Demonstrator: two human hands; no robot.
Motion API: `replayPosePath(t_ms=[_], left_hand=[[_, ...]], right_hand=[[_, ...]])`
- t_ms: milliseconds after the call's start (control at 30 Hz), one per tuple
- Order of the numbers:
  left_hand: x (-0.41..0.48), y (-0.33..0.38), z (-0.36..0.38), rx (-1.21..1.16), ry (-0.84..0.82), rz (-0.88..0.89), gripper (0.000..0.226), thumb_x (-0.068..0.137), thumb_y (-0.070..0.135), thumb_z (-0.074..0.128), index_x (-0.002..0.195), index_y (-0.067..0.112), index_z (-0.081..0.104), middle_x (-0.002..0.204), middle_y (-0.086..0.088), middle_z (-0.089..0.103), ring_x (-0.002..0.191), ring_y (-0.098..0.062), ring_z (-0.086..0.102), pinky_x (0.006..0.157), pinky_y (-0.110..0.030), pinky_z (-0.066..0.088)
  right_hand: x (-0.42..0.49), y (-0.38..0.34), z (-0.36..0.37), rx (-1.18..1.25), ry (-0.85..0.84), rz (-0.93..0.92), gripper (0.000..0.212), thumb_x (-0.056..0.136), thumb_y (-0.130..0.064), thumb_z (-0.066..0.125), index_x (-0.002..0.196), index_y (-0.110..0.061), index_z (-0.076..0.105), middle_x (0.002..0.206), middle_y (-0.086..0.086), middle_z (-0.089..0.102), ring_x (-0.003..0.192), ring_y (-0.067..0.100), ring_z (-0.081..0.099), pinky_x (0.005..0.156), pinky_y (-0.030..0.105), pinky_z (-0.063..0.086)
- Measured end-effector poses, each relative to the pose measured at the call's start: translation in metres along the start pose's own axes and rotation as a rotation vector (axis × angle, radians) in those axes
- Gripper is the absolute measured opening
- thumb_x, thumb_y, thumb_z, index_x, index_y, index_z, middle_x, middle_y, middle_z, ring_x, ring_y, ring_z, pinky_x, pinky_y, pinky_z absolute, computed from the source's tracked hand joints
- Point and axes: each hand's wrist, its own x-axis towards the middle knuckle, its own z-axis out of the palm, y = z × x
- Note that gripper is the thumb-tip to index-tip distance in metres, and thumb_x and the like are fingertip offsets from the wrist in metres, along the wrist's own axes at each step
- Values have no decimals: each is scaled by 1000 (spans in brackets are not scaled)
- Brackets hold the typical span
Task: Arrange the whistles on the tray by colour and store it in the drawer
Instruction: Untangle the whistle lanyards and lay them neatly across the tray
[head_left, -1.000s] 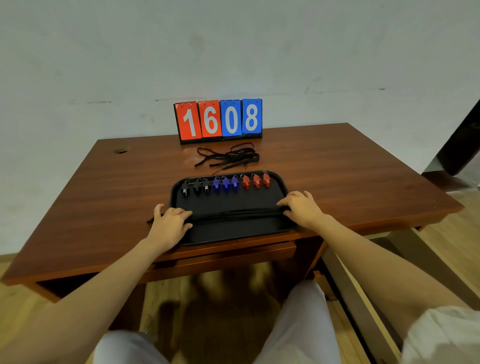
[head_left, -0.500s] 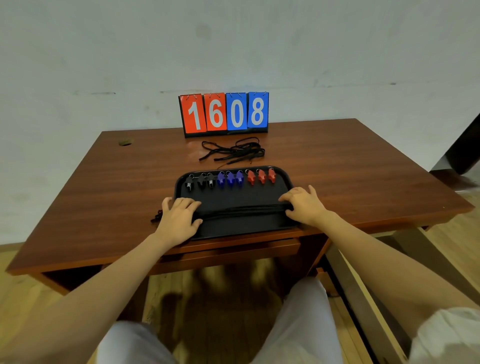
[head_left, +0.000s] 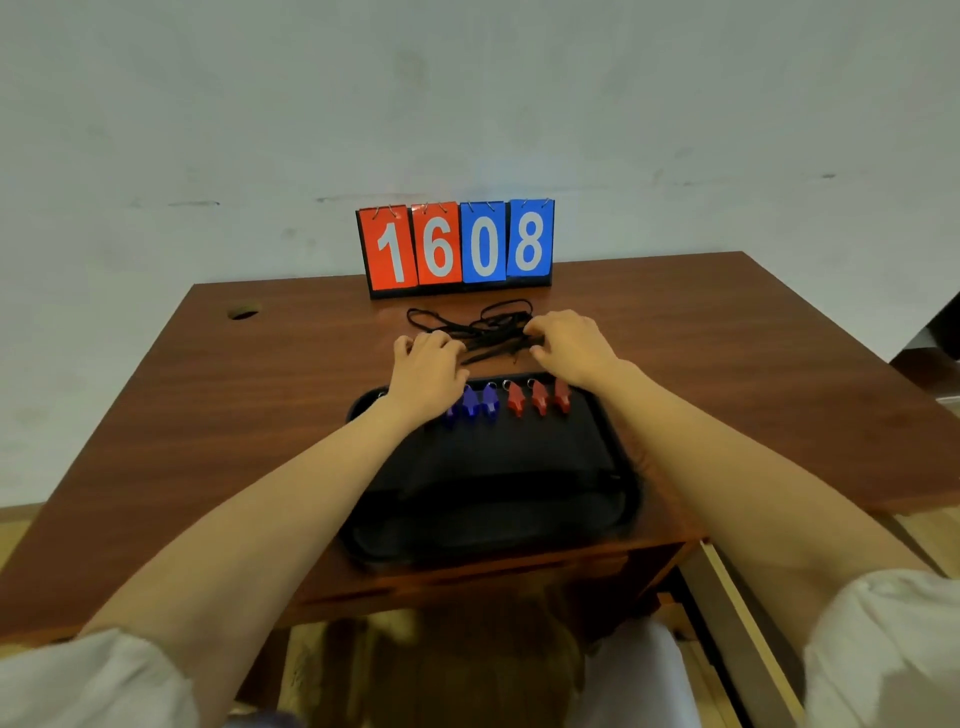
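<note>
A black tray (head_left: 621, 512) lies at the desk's near edge. Along its far side stand blue whistles (head_left: 470, 406) and three red whistles (head_left: 538, 399) in a row. The black whistles at the left are hidden under my left wrist. A bundle of black cords (head_left: 511, 482) lies across the tray's near part. Behind the tray, a loose tangle of black cords (head_left: 488, 328) rests on the desk. My left hand (head_left: 427, 366) curls over its left end. My right hand (head_left: 567, 347) pinches its right end between thumb and fingers.
A flip scoreboard (head_left: 457, 244) reading 1608 stands at the back of the brown desk (head_left: 234, 405), against the wall. A cable hole (head_left: 242, 313) is at the far left. The drawer front (head_left: 467, 584) sits under the near edge. A pale wooden panel (head_left: 737, 629) slants at lower right.
Both hands left the tray's near corners and reached forward over the whistles to the loose cords behind it. The view has moved closer to the desk.
</note>
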Motion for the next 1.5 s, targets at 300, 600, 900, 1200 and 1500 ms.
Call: replayPosePath(t_ms=[300, 600, 900, 1200, 1500], left_hand=[[98, -29, 33, -31, -221, -78, 36, 96, 23, 46, 131, 14, 52, 136, -9, 48, 125, -30, 43, 103, -45, 32], [141, -40, 74, -111, -262, -71, 46, 94, 30, 51, 138, 19, 43, 129, -12, 50, 123, -34, 44, 100, -48, 36], [136, -44, 92, 131, -194, -81, 45, 99, 40, 40, 140, 23, 43, 137, -12, 40, 129, -32, 36, 104, -45, 32], [148, -9, 18, -503, 15, -135, 53, 98, 30, 46, 146, 12, 31, 146, -7, 37, 131, -26, 41, 108, -41, 36], [157, 16, -94, -815, 251, -83, 23, 97, 20, 47, 99, 4, 64, 78, -2, 62, 71, -17, 55, 64, -26, 44]], right_hand=[[100, 20, 52, 146, -157, 58, 34, 97, -14, 46, 130, -12, 55, 130, 12, 55, 120, 28, 49, 98, 41, 45], [149, 17, 95, 108, -272, -7, 37, 97, -20, 49, 134, -18, 49, 136, 9, 46, 125, 28, 43, 97, 42, 45], [146, 29, 90, 99, 65, 58, 24, 97, -24, 47, 110, -12, 65, 112, 6, 58, 105, 24, 50, 87, 34, 40], [145, 11, -1, 636, 207, 122, 17, 99, -25, 46, 103, -12, 56, 84, 0, 65, 77, 14, 61, 74, 26, 47], [136, -24, -110, 828, 405, -25, 10, 98, -13, 46, 95, -10, 55, 77, -1, 61, 65, 2, 53, 57, 6, 40]])
